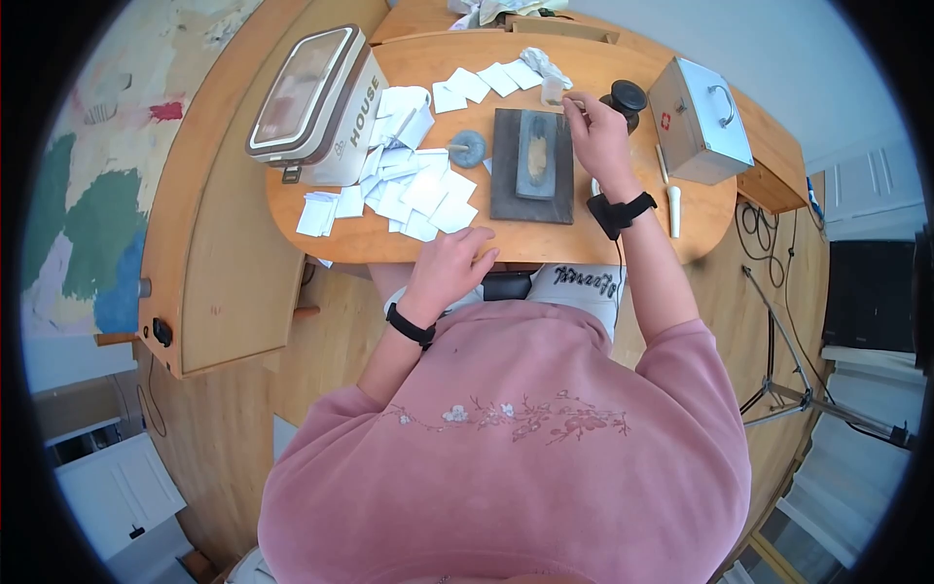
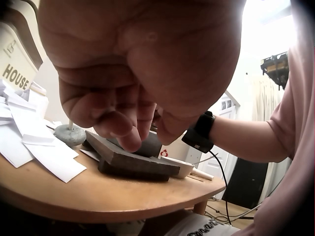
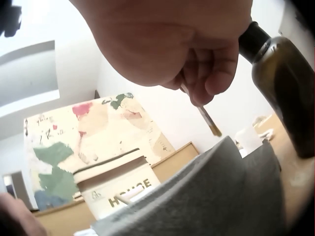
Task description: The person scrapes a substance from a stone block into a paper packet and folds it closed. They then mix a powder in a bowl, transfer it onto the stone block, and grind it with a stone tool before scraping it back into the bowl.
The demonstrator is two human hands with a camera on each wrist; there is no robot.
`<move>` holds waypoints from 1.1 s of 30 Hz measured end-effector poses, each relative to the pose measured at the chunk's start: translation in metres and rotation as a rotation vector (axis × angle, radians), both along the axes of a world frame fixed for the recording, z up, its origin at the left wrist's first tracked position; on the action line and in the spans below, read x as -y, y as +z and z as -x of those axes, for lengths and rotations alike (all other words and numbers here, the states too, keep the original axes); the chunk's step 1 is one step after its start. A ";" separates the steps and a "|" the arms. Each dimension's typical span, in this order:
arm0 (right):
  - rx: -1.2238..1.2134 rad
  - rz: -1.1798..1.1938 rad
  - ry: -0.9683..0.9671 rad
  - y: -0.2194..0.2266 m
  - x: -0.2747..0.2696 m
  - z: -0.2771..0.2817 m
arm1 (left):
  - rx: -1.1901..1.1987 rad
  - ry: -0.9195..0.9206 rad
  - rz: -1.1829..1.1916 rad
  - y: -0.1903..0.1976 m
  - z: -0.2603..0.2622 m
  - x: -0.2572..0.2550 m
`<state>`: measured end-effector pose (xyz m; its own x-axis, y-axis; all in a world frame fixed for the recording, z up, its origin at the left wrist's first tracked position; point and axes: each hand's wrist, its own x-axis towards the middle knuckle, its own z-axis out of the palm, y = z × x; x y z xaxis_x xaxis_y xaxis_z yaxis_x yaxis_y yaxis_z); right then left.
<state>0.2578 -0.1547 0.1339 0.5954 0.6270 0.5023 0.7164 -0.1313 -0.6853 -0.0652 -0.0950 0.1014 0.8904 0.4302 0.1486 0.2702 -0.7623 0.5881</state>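
My right hand [image 1: 598, 136] pinches a small thin brush [image 3: 210, 123], bristles pointing down, in the right wrist view. It is over the far right corner of a dark slab [image 1: 505, 185]. On that slab lies a long grey stone block [image 1: 536, 188] with a pale brownish patch along its middle. A small cup [image 1: 552, 96] stands just past the slab, close to the right fingertips. My left hand [image 1: 449, 265] is at the table's near edge, beside the paper slips, fingers loosely bent and holding nothing.
White paper slips [image 1: 426, 190] cover the table's left, beside a lidded "HOUSE" box [image 1: 355, 146]. A round grey stone [image 1: 467, 149] with a stick sits left of the slab. Rightward stand a dark bottle [image 3: 283, 88], a white-handled tool [image 1: 674, 209] and a silver case [image 1: 696, 122].
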 end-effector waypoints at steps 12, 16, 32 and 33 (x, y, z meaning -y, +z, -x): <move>-0.065 0.069 0.087 -0.001 -0.003 0.005 | -0.001 -0.014 0.005 -0.002 0.000 0.004; -0.232 0.048 0.123 0.001 -0.010 0.010 | 0.018 -0.014 -0.011 -0.003 0.001 0.002; -0.344 -0.011 0.020 -0.009 0.022 0.008 | 0.019 -0.025 -0.015 -0.007 0.000 0.004; -0.343 -0.012 0.014 -0.010 0.025 0.009 | 0.029 -0.030 -0.015 -0.008 -0.001 0.004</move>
